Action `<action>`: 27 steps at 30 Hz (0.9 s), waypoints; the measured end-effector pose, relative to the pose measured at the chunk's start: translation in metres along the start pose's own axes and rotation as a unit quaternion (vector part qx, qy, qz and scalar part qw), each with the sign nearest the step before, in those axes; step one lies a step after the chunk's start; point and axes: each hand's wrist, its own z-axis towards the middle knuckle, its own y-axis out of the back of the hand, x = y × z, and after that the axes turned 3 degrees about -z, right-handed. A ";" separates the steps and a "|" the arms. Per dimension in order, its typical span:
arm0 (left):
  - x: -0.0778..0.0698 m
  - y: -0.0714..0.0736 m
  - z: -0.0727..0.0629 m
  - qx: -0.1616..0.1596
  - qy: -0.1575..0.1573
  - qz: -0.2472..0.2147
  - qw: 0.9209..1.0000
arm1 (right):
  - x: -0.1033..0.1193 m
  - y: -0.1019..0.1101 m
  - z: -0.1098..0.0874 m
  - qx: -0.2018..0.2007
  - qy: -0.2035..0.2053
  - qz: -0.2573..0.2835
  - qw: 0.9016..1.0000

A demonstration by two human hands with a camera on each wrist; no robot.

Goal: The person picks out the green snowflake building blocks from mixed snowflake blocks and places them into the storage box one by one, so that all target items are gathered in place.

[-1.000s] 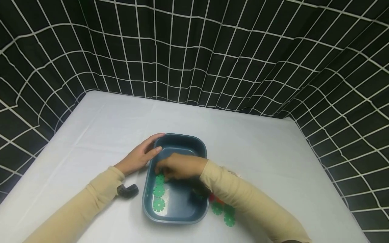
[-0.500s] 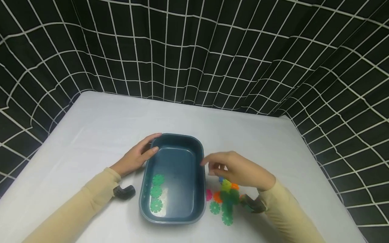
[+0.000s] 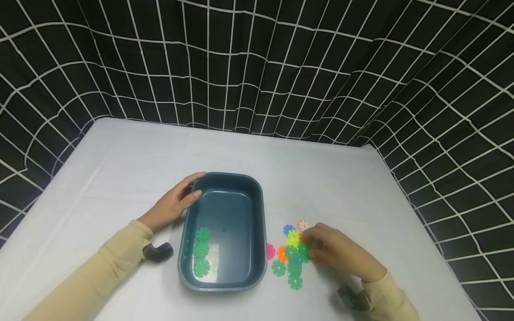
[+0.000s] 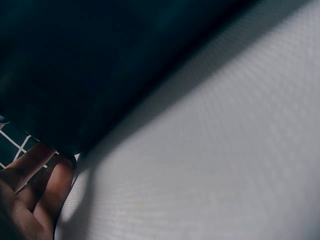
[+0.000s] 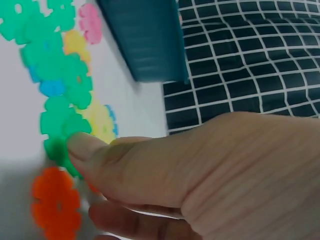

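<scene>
Green snowflake disc (image 3: 303, 253) lies at nine o'clock from our right hand (image 3: 342, 250), the nearer one. Our thumb touches it; whether we're pinching, we cannot tell.

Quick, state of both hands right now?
Left hand: open, resting on the blue tray.
Right hand: at a green disc; can't tell whether it's pinching it.

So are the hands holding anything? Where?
The left hand touches the tray's left rim; the right hand is at a green piece, but I can't tell if it's held.
</scene>
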 end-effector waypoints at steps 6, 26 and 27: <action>-0.002 0.002 0.001 0.000 0.001 -0.004 1.000 | -0.004 -0.009 0.001 -0.029 0.010 -0.017 0.999; -0.002 0.000 0.001 0.000 0.017 -0.008 1.000 | -0.006 -0.009 0.005 -0.052 0.042 -0.023 0.997; -0.001 0.000 0.001 0.000 0.016 -0.009 1.000 | -0.006 -0.008 0.005 -0.056 0.050 -0.020 0.997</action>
